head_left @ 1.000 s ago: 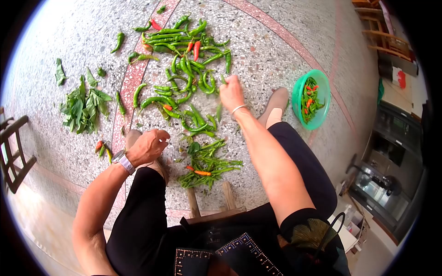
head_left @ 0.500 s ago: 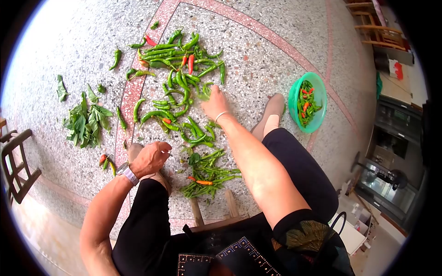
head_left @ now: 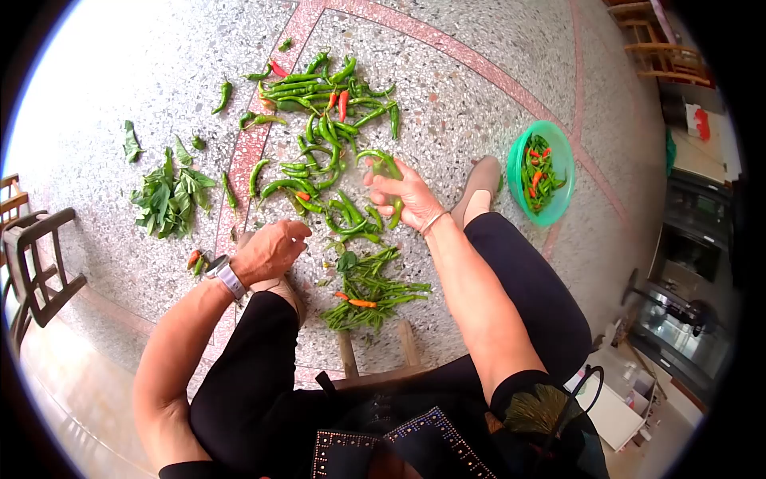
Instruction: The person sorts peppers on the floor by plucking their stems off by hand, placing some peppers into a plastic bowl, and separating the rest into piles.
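My right hand (head_left: 408, 198) is closed around a few green chili peppers (head_left: 384, 162), raised a little above the floor. One pepper sticks out past the fingertips, another hangs below the palm. My left hand (head_left: 273, 252), with a watch on its wrist, is held over my left shoe with its fingers curled together; whatever they may hold is hidden. Between and beyond the hands lies a loose spread of green chili peppers (head_left: 319, 92), with a few red ones among them. Nearer to me is a heap of thin green stems (head_left: 371, 291) with two orange peppers on it.
A green plastic basin (head_left: 568, 180) holding green and red peppers stands by my right shoe (head_left: 483, 177). Left of the peppers lies a pile of green leaves (head_left: 167, 199). A dark wooden stool (head_left: 48, 271) stands at far left; a cabinet (head_left: 694, 255) at right.
My right hand has lifted back from the spread toward me and to the right, with peppers now in its grasp. My left hand has stayed near my left shoe. The view has shifted slightly.
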Tool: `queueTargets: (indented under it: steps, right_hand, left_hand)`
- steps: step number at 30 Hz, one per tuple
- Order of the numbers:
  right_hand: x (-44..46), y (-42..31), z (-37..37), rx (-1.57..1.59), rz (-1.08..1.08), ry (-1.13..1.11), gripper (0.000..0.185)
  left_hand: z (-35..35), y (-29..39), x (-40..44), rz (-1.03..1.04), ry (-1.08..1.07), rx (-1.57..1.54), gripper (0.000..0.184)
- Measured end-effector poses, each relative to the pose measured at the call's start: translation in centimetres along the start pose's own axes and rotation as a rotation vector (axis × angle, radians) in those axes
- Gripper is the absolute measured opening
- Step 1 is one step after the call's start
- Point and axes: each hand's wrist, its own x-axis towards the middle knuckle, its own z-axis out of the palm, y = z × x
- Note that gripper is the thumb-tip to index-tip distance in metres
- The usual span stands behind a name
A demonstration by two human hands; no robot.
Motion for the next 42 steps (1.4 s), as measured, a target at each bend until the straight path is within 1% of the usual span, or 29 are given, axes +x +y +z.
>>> queueTargets:
  steps: [1,2,5,6,7,9,11,12,13,15,16,18,19,21,22,23,25,26,27,28,29,30,32,33,35,37,38,41,42]
  right_hand:
    - [-0.6,-0.3,0.2,0.018,-0.009,-0.033,0.039]
    - [-1.2,-0.7,0.2,0.045,-0.019,-0.071,0.039]
    - [-3.7,-2.3,1.1,0.094,-0.07,-0.056,0.037]
    - [-3.8,-2.7,-0.2,0.071,-0.052,-0.112,0.036]
    - [-4.6,-3.3,-0.3,-0.038,-0.074,-0.019,0.033]
    - [-6.1,-4.9,-1.9,-0.268,-0.129,0.077,0.025]
    - [-8.7,-8.2,-2.7,-0.464,-0.173,0.19,0.031]
    - [-10.0,-9.8,-3.3,-0.573,-0.205,0.273,0.033]
    - [-11.4,-11.5,-4.1,-0.685,-0.242,0.357,0.035]
    - [-14.3,-14.5,-6.4,-0.853,-0.285,0.56,0.039]
    - [-15.6,-15.8,-8.3,-1.026,-0.325,0.666,0.043]
    - [-17.9,-17.7,-12.7,-1.265,-0.395,0.848,0.052]
    - [-18.9,-17.8,-14.5,-1.354,-0.43,0.914,0.053]
    - [-20.6,-17.7,-17.8,-1.552,-0.499,1.05,0.053]
    - [-20.9,-17.1,-18.3,-1.664,-0.535,1.11,0.052]
    - [-20.7,-16.3,-18.8,-1.728,-0.53,1.131,0.051]
    - [-19.5,-14.7,-18.7,-1.855,-0.519,1.165,0.048]
    - [-17.6,-14.2,-19.9,-1.684,-0.45,1.025,0.041]
    - [-16.2,-12.8,-16.5,-1.562,-0.502,0.908,0.033]
    - [-14.7,-11.3,-13.2,-1.542,-0.339,0.847,0.026]
    - [-13.1,-8.7,-12.3,-1.517,-0.468,0.618,0.022]
    - [-11.1,-5.5,-11.9,-1.504,-0.499,0.433,0.018]
    - [-8.2,-0.4,-8.5,-1.455,-0.243,0.247,0.017]
    - [-6.8,2.8,-8.0,-1.539,-0.325,0.162,0.022]
    - [-5.6,7.7,-5.4,-1.67,-0.241,0.201,0.026]
    - [-4.8,10.9,-3.6,-1.695,-0.325,0.337,0.025]
    - [-4.2,12.3,-3.6,-1.71,-0.29,0.376,0.022]
    - [-3.3,13.4,-2.8,-1.805,-0.184,0.465,0.019]
    - [-3.1,13.8,-2.8,-1.828,-0.211,0.494,0.018]
  left_hand:
    - [-1.0,0.8,-0.1,0.001,0.003,0.047,0.022]
    - [-2.1,1.9,0.0,-0.058,-0.019,0.017,0.023]
    - [-5.0,4.7,0.7,0.049,0.101,0.119,0.021]
    - [-5.8,5.8,1.2,0.058,0.111,0.132,0.02]
    - [-6.4,6.8,1.5,0.108,0.133,0.181,0.02]
    - [-6.7,7.3,2.7,0.13,0.143,0.237,0.02]
    - [-6.1,8.5,3.7,0.146,0.205,0.291,0.022]
    - [-4.9,8.3,4.4,0.152,0.29,0.191,0.022]
    - [-3.9,8.5,4.8,0.083,0.29,0.21,0.023]
    - [0.0,6.1,5.6,0.057,0.371,0.156,0.022]
    - [2.3,5.0,5.7,0.04,0.366,0.157,0.022]
    - [6.6,2.5,5.6,-0.014,0.345,0.119,0.022]
    - [8.5,1.5,5.4,-0.054,0.326,0.079,0.022]
    - [11.2,0.4,4.4,-0.083,0.375,0.068,0.023]
    - [11.9,0.3,4.0,-0.169,0.355,0.072,0.025]
    - [12.4,0.2,3.8,-0.256,0.338,0.076,0.029]
    - [13.6,-0.3,3.9,-0.254,0.434,0.117,0.03]
    - [14.3,-0.6,3.9,-0.253,0.476,0.135,0.03]
    - [14.6,-0.6,4.0,-0.178,0.512,0.145,0.031]
    - [14.8,-0.5,4.3,-0.101,0.55,0.153,0.031]
    - [14.8,-0.4,4.7,-0.023,0.59,0.16,0.032]
    - [14.6,-0.1,4.9,0.06,0.605,0.197,0.03]
    - [14.7,0.0,5.4,0.038,0.568,0.251,0.029]
    - [14.9,0.0,5.5,0.028,0.546,0.279,0.028]
    - [14.8,0.0,5.7,-0.042,0.513,0.359,0.027]
    - [14.5,0.2,5.7,-0.124,0.456,0.437,0.027]
    - [14.6,-0.1,5.8,-0.156,0.446,0.478,0.022]
    - [14.1,-0.1,5.6,-0.159,0.398,0.55,0.017]
    - [14.1,-0.2,5.6,-0.167,0.41,0.546,0.014]
